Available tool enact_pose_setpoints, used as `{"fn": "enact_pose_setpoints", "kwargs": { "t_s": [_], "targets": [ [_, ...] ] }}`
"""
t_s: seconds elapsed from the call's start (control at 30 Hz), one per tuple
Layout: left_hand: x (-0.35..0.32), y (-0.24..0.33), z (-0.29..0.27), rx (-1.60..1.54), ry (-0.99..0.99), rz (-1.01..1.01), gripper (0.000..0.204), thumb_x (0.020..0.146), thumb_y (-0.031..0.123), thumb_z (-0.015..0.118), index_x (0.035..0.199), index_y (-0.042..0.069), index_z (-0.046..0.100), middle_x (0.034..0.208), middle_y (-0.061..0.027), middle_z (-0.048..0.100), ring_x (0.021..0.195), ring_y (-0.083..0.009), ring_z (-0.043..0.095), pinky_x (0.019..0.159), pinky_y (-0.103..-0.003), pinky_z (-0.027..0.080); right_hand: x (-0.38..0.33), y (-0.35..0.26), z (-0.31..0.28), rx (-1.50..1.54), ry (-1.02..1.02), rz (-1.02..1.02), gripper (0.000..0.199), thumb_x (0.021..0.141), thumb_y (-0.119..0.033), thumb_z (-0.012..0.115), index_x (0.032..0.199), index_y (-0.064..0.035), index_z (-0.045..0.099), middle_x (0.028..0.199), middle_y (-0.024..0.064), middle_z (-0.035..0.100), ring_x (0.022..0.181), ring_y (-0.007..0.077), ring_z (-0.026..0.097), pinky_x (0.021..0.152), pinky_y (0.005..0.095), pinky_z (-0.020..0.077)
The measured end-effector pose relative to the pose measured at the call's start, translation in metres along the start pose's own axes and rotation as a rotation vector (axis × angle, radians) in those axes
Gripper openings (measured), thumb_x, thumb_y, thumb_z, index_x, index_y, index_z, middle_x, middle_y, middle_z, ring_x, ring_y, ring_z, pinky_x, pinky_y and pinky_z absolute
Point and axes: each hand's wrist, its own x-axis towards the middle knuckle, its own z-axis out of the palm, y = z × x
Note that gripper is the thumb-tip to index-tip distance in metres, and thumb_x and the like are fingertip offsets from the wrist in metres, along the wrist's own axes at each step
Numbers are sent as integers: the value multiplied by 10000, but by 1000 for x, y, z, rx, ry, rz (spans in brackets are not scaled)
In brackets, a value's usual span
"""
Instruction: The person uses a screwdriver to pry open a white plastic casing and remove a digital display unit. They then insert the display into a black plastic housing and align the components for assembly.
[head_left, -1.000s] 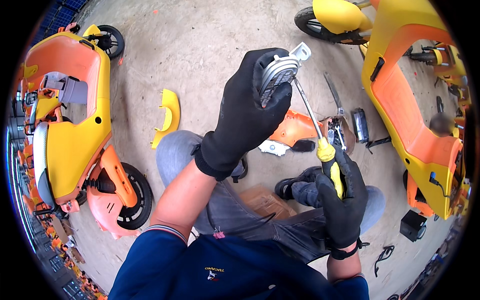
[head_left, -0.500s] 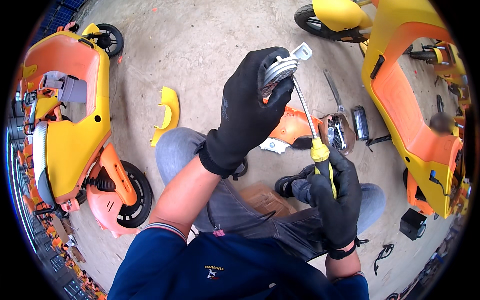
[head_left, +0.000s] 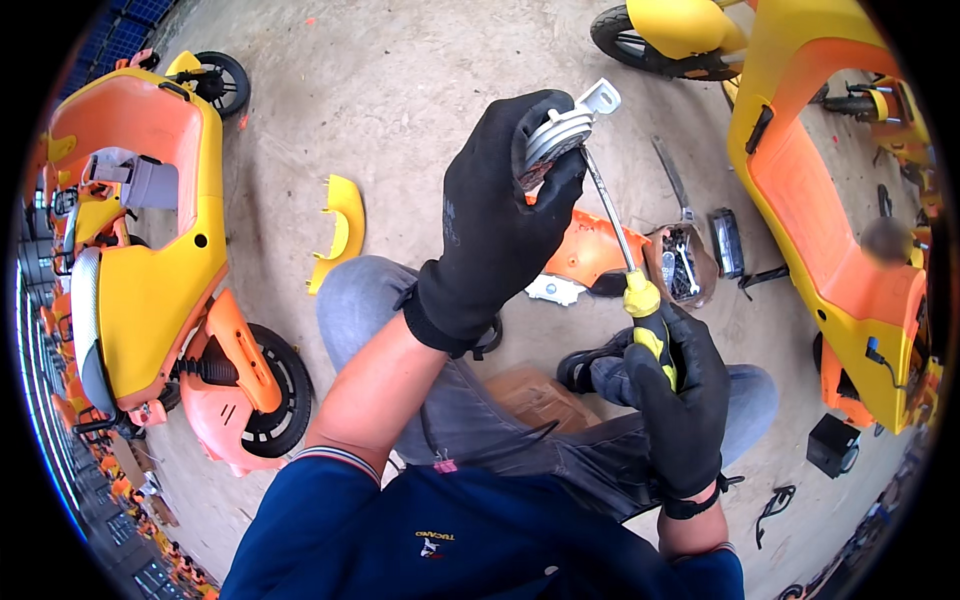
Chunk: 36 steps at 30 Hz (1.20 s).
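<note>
My left hand [head_left: 505,205], in a black glove, is closed around a round silver disc horn [head_left: 556,137]. A flat metal bracket [head_left: 601,98] with a slot sticks out from the horn's top. In my gloved right hand [head_left: 690,410] is a screwdriver [head_left: 643,300], gripped by its yellow and black handle. Its long shaft slants up to the left, and the tip meets the horn's lower edge beside my left thumb. The exact spot where the tip sits is hidden.
Between my legs lies a cardboard piece [head_left: 540,398]. Ahead are an orange panel [head_left: 590,245], a bag of wrenches [head_left: 683,265] and a black lamp-like part [head_left: 727,243]. A yellow trim piece [head_left: 345,225] lies left. Yellow-orange scooters [head_left: 150,320] flank me on both sides.
Both hands stay nearly in place, with the horn and screwdriver still held. The screwdriver handle has turned slightly in my right hand, and the whole view has shifted a little.
</note>
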Motion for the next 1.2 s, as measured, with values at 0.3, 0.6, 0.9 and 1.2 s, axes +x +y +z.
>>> {"fn": "enact_pose_setpoints", "kwargs": {
  "t_s": [0.3, 0.6, 0.9, 1.2],
  "targets": [
    [-1, 2, 1, 34, -7, -25, 400, 840, -8, 740, 1214, 52, 610, 1074, -125, 687, 940, -285, 719, 816, -348, 560, -3, -3, 5, -69, 78, -31, 390, 938, -35, 687, 1296, 60, 563, 1041, 99, 657, 863, 131, 640, 775, 282, 542],
    [-1, 1, 2, 21, 0, -22, 400, 841, -7, 739, 1215, 50, 610, 1064, -128, 683, 933, -284, 719, 813, -351, 559, 0, -1, 0, -36, 65, -27, 304, 896, -25, 735, 1160, 15, 590, 1010, 97, 631, 872, 124, 622, 779, 282, 531],
    [-3, 3, -1, 79, -64, -10, 421, 859, -41, 724, 1252, 6, 580, 1152, -119, 660, 987, -191, 678, 862, -311, 548, 1, -5, -2, 58, 21, 146, 329, 933, -21, 688, 1240, 42, 586, 971, 87, 645, 795, 103, 616, 700, 254, 517],
    [-2, 2, 3, 79, -12, 39, 410, 835, -24, 735, 1218, 40, 605, 1059, -144, 670, 942, -317, 717, 806, -361, 564, -1, -3, -5, 41, 8, 142, 396, 878, -48, 758, 1226, 26, 584, 1008, 79, 642, 850, 102, 606, 763, 274, 523]
  ]
}}
